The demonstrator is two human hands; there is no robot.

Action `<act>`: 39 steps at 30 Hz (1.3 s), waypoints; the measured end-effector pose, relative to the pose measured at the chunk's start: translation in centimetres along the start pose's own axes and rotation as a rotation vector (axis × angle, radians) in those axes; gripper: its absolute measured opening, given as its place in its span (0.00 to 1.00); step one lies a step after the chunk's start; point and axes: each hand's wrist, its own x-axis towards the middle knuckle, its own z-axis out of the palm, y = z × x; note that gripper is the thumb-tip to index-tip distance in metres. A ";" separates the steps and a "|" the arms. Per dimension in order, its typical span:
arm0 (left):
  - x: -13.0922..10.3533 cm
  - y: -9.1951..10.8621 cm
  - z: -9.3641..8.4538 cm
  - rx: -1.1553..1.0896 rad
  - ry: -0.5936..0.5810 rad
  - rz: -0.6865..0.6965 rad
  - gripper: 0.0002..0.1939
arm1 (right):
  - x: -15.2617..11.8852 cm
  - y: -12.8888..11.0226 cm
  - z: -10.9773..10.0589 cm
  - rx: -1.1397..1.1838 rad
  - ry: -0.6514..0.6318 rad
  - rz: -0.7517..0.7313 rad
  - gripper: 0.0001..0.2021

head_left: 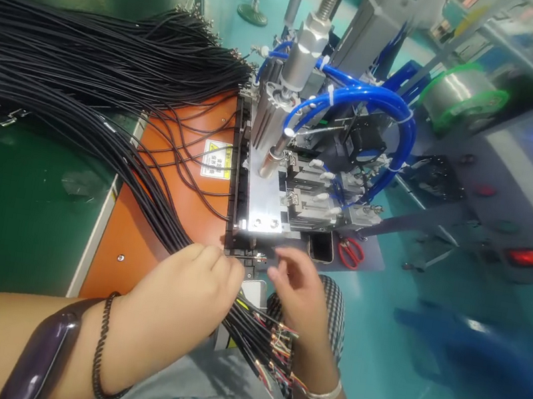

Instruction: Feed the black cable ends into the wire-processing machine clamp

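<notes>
My left hand (202, 287) is closed around a thick bundle of black cables (158, 199), whose stripped ends with thin coloured wires (279, 346) hang out below it over my lap. At the front of the machine (261, 205), a small cable end (261, 258) sticks out just beyond my left fingers; which cable it belongs to is hidden. My right hand (301, 294) hovers close to that end, thumb and forefinger curved and apart, nothing seen between them. The other right fingers are partly hidden.
A large pile of black cables (91, 57) lies behind on the orange board (140, 260). Blue air hoses (374, 95) loop over the machine. Red-handled scissors (351, 253) and a phone (321, 245) lie right of it. A green-rimmed wire spool (465, 96) stands farther right.
</notes>
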 end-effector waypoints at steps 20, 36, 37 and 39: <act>0.8 -1.4 -0.3 -0.059 -0.064 -0.023 0.09 | -0.1 -1.0 0.1 -0.186 -0.089 -0.462 0.10; 1.1 -1.9 0.8 -0.115 0.237 0.149 0.14 | -0.1 -1.0 0.6 -0.120 0.109 -0.427 0.07; 1.1 -1.9 0.8 -0.122 0.238 0.148 0.14 | -0.1 -1.1 0.7 -0.126 0.123 -0.441 0.07; 1.2 -2.0 1.0 -0.130 0.237 0.138 0.10 | -0.2 -1.3 0.9 -0.163 0.151 -0.453 0.07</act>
